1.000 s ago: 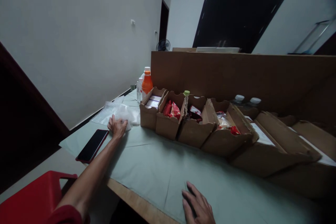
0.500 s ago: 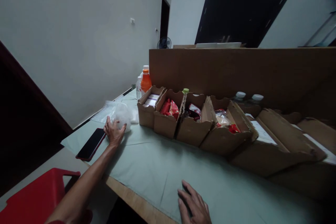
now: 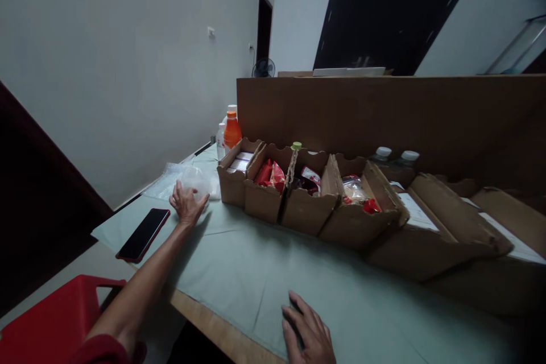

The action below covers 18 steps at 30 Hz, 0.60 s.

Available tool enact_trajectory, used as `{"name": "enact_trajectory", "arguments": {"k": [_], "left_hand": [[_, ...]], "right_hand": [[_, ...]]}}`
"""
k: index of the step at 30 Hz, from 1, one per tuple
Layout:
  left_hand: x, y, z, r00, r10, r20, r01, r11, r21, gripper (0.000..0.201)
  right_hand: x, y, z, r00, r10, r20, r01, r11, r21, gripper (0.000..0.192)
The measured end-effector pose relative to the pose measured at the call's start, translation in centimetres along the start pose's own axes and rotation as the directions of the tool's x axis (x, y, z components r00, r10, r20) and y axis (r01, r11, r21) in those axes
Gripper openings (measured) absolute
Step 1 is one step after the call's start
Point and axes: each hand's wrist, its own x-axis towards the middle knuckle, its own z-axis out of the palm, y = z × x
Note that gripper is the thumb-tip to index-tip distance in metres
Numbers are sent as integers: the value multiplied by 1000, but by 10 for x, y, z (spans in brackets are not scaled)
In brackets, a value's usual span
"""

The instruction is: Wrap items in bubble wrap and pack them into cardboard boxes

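Observation:
My left hand [image 3: 188, 205] reaches over the far left of the table, fingers spread and curved at the near side of a rounded, translucent plastic item [image 3: 197, 181]. It looks to touch the item, whose exact kind I cannot make out. Crumpled clear plastic [image 3: 164, 179] lies around it. Just left of the wrist is a dark phone [image 3: 144, 234] with a reddish edge. My right hand [image 3: 307, 330] rests near the table's front edge, fingers apart and holding nothing.
A row of cardboard boxes [image 3: 260, 199] holds red packets [image 3: 272, 175], other packages and papers. Bottles, one an orange bottle [image 3: 232, 132], stand behind. A brown panel [image 3: 362, 114] backs the pale green tablecloth [image 3: 239, 261]. A red stool [image 3: 55, 318] is at lower left.
My left hand has shifted slightly rightward at the plastic, away from the phone. The right hand stays about where it was. The whole view has moved a little.

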Motion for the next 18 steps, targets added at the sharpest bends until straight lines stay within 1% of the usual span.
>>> {"name": "enact_trajectory", "arguments": {"k": [2, 4, 5, 7, 9, 11, 15, 16, 18], "left_hand": [[-18, -2, -11, 1000, 8, -2, -8, 1000, 5, 52], [-42, -5, -22, 999, 49, 8, -49, 999, 7, 63], [-55, -6, -26, 996, 90, 26, -90, 996, 3, 62], [-79, -9, -31, 976, 200, 80, -199, 980, -20, 54], [-93, -10, -33, 951, 280, 132, -275, 960, -50, 47], [-95, -9, -34, 943, 278, 183, -274, 960, -48, 45], [-83, -5, -42, 947, 203, 250, -211, 978, 3, 43], [-84, -4, -44, 945, 204, 256, -211, 978, -2, 42], [-96, -2, -46, 934, 245, 261, -243, 969, -40, 42]], "right_hand": [[1, -2, -1, 1000, 10, -9, -10, 1000, 17, 22], [3, -6, -2, 999, 33, -14, -32, 999, 27, 22], [3, -8, -3, 999, 47, -10, -47, 998, 30, 22], [4, -13, -5, 997, 75, 6, -75, 996, 38, 22], [3, -15, -6, 995, 94, 34, -96, 994, 55, 22], [3, -14, -5, 995, 95, 40, -98, 993, 72, 22], [3, -12, -3, 996, 91, 5, -91, 992, 92, 21], [3, -14, -4, 995, 104, 7, -105, 989, 100, 21], [3, -25, -10, 987, 159, 34, -162, 979, 121, 23]]}}
